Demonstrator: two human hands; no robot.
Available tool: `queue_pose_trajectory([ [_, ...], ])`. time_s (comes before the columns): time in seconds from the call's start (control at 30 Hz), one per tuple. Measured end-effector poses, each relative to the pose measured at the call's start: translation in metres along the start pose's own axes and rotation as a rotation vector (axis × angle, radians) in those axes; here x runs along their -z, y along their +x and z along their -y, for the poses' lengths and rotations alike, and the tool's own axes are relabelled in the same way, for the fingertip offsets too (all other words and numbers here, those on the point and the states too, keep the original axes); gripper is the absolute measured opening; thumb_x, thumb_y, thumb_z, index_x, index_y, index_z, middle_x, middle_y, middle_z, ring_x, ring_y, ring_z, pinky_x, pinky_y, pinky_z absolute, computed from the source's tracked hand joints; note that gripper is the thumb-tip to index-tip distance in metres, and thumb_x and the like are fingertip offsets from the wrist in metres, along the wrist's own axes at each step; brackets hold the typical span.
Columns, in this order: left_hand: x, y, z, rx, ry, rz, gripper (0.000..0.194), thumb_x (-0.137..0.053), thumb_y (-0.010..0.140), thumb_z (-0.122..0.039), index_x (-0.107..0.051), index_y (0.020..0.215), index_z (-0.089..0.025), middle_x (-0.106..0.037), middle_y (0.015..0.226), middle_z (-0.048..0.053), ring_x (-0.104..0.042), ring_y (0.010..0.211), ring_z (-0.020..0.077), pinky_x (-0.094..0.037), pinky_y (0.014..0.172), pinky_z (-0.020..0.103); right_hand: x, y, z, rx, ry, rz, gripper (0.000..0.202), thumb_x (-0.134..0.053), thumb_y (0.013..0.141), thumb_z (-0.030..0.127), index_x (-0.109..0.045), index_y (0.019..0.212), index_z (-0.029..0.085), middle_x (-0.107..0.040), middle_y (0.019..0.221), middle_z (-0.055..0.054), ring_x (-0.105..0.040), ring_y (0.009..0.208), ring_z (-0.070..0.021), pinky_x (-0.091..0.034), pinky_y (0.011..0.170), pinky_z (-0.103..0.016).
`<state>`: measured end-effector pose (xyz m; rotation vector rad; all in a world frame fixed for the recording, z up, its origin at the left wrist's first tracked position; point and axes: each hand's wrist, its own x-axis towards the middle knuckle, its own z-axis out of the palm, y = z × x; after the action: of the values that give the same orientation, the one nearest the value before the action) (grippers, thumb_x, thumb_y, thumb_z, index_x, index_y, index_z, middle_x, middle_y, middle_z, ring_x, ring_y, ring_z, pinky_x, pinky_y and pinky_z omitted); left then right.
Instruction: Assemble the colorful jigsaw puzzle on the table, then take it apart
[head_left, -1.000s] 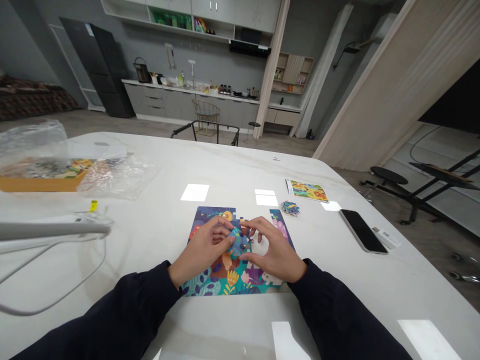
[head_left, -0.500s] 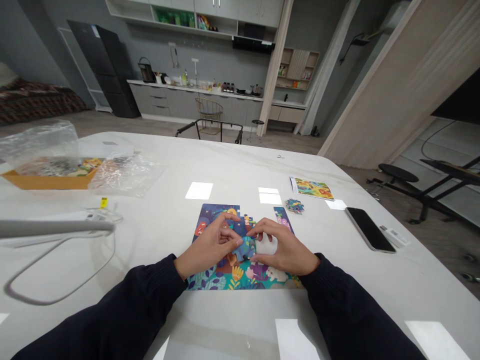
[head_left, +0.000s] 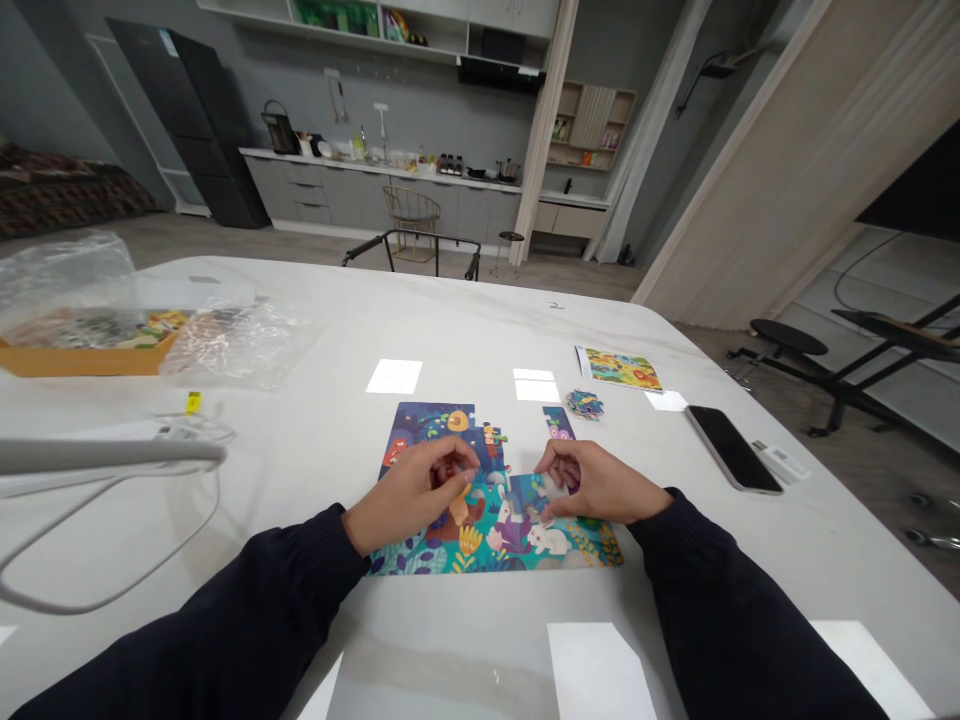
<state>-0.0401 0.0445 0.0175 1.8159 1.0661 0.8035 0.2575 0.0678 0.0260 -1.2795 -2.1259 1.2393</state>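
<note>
Rightward since the earlier frame, the right hand parts from the left hand, fingers slightly spread, seemingly gripping a blue piece just toward three o'clock from the middle of the puzzle. Left fingers nearly meet; any hold is hidden. Fitting seems underway, calling for alignment; loose pieces lie toward one o'clock.

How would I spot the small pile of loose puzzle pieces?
On the big white table, find the colourful, partly assembled puzzle. Beside its far right corner lies the pile of loose pieces. It is a small, jagged, mostly blue heap, unlike the flat, yellowish picture sheet behind it and the smooth, black-screened phone to its right.
</note>
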Motion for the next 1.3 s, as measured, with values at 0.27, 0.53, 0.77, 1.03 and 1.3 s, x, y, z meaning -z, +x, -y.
queue_pose_trajectory([
  [0.27,0.001,0.0,0.0,-0.119,0.177,0.031,0.015,-0.059,0.095,-0.023,-0.074,0.096,-0.022,-0.071,0.093,0.004,-0.064,0.087,0.0199,-0.051,0.077,0.032,-0.001,0.001,0.004,-0.006,-0.03,0.026,0.052,-0.099,0.057,0.043,-0.065,0.09,0.02,-0.055,0.07,0.006,-0.051,0.063,-0.0136,-0.04,0.054,-0.025],
  [0.53,0.001,0.0,0.0,-0.119,0.187,0.033,0.015,-0.059,0.096,-0.023,-0.074,0.097,-0.022,-0.072,0.094,0.004,-0.065,0.09,0.0213,-0.053,0.082,0.034,0.001,0.0,0.004,0.031,-0.085,-0.041,0.049,-0.097,0.06,0.045,-0.068,0.092,0.021,-0.055,0.07,0.006,-0.051,0.063,-0.0142,-0.04,0.056,-0.026],
  [0.77,0.002,0.001,0.004,-0.135,0.247,0.006,0.017,-0.055,0.097,-0.019,-0.071,0.096,-0.022,-0.072,0.097,0.004,-0.065,0.096,0.0225,-0.052,0.089,0.038,0.006,0.017,0.002,0.074,-0.21,-0.479,0.039,-0.086,0.076,0.043,-0.072,0.106,0.023,-0.059,0.073,0.003,-0.056,0.069,-0.0189,-0.046,0.068,-0.032],
  [1.03,0.005,0.003,0.015,-0.214,0.417,-0.042,0.022,-0.055,0.097,-0.014,-0.071,0.111,-0.021,-0.068,0.127,0.009,-0.055,0.125,0.0287,-0.047,0.11,0.049,0.001,0.086,-0.004,0.07,-0.304,-0.416,0.036,-0.083,0.078,0.043,-0.072,0.104,0.021,-0.061,0.077,0.003,-0.054,0.068,-0.0168,-0.039,0.066,-0.03],
  [1.3,0.003,0.001,0.018,-0.244,0.482,-0.043,0.023,-0.057,0.098,-0.014,-0.071,0.114,-0.024,-0.066,0.126,0.007,-0.056,0.123,0.0277,-0.048,0.109,0.048,-0.01,0.117,-0.015,0.073,-0.217,-0.29,0.041,-0.083,0.077,0.044,-0.072,0.107,0.019,-0.055,0.072,0.005,-0.048,0.063,-0.0141,-0.036,0.062,-0.029],
])
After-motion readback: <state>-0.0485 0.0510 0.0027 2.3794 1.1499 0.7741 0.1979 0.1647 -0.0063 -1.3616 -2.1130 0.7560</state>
